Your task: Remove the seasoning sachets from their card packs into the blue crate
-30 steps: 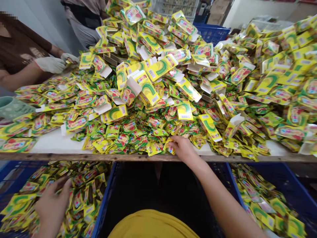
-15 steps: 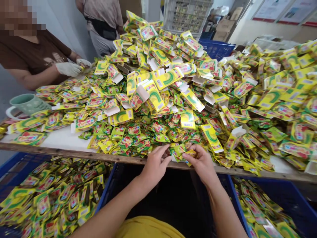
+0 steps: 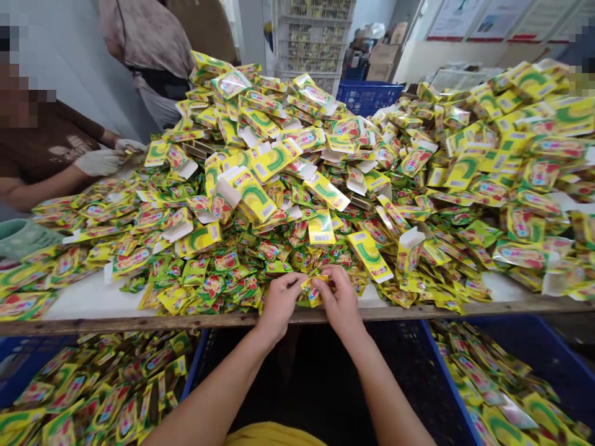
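Note:
At the table's front edge my left hand (image 3: 281, 302) and my right hand (image 3: 339, 298) are close together. Between them is a small yellow and green candy packet (image 3: 312, 292), pinched by the fingers of both. Fingers partly cover it, so I cannot tell if more than one packet is there. Just beyond lies a heap of loose small green and yellow packets (image 3: 223, 282). Above these rises a pile of flat yellow boxes (image 3: 279, 160), several with open white flaps. One barcoded yellow box (image 3: 321, 228) rests right behind my hands.
Blue crates of filled yellow packages stand below the table, one at the left (image 3: 198, 359) and one at the right (image 3: 449, 378). A green mug (image 3: 28, 240) is at far left. A co-worker's gloved hand (image 3: 98, 162) works beyond it. Stacked white crates (image 3: 313, 46) stand behind.
My hands have drawn closer together, and the left fingers have closed on the packet. The view has turned right, shifting the pile leftward in the picture.

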A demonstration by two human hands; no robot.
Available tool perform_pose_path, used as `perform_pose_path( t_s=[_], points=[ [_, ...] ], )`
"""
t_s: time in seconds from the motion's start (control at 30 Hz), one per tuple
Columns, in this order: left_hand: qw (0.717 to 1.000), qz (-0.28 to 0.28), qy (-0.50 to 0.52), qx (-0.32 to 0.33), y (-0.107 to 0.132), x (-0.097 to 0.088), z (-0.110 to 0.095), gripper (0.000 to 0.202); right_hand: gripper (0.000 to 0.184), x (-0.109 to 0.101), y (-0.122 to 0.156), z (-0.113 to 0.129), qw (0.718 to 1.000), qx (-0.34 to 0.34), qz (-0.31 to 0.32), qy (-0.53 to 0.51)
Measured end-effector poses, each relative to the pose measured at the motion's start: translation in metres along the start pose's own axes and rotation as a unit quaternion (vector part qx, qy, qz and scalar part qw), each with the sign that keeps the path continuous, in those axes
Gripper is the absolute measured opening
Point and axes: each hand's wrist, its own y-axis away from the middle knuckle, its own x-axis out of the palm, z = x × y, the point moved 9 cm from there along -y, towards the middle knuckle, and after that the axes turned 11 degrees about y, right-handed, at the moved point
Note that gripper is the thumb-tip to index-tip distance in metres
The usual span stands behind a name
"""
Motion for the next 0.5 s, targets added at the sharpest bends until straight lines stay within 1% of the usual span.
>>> perform_pose_path(
  t_s=[0.07, 0.1, 0.17, 0.2, 0.23, 0.3, 0.37, 0.4, 0.43, 0.47, 0.5],
  points=[
    [1.000, 0.024, -0.012, -0.011, -0.002, 0.001, -0.004, 0.033, 0.012, 0.007, -0.001, -0.002, 1.000, 0.003, 0.019, 0.010],
    [0.998, 0.044, -0.040, 0.001, -0.003, 0.003, -0.008, 0.031, 0.012, 0.008, -0.001, -0.003, 1.000, 0.004, 0.021, 0.012],
    [0.989, 0.070, -0.117, 0.060, -0.005, 0.004, -0.020, 0.020, 0.011, 0.006, 0.001, -0.004, 1.000, 0.001, 0.009, 0.004],
    [0.981, 0.066, -0.155, 0.097, -0.006, 0.002, -0.026, 0.014, 0.012, 0.005, 0.003, -0.004, 1.000, -0.002, 0.006, -0.009],
    [0.973, 0.052, -0.185, 0.131, -0.007, 0.000, -0.031, 0.010, 0.017, 0.006, 0.004, -0.003, 1.000, -0.006, 0.013, -0.023],
    [0.959, 0.025, -0.222, 0.175, -0.006, -0.003, -0.037, 0.010, 0.025, 0.008, 0.007, 0.000, 0.999, -0.019, 0.033, -0.034],
    [0.942, 0.037, -0.257, 0.213, -0.002, 0.006, -0.043, 0.014, 0.018, 0.004, 0.009, 0.002, 0.999, -0.028, 0.030, -0.024],
    [0.927, 0.052, -0.280, 0.244, 0.001, 0.016, -0.048, 0.016, 0.012, -0.002, 0.010, 0.002, 0.999, -0.028, 0.013, -0.021],
    [0.905, 0.071, -0.308, 0.286, 0.006, 0.028, -0.056, 0.019, 0.008, -0.010, 0.010, 0.001, 0.999, -0.026, -0.012, -0.023],
    [0.875, 0.095, -0.340, 0.332, 0.011, 0.043, -0.063, 0.025, 0.006, -0.019, 0.012, -0.002, 0.999, -0.020, -0.036, -0.031],
    [0.838, 0.123, -0.375, 0.377, 0.015, 0.059, -0.070, 0.033, 0.005, -0.028, 0.013, -0.006, 0.998, -0.010, -0.056, -0.041]
  ],
)
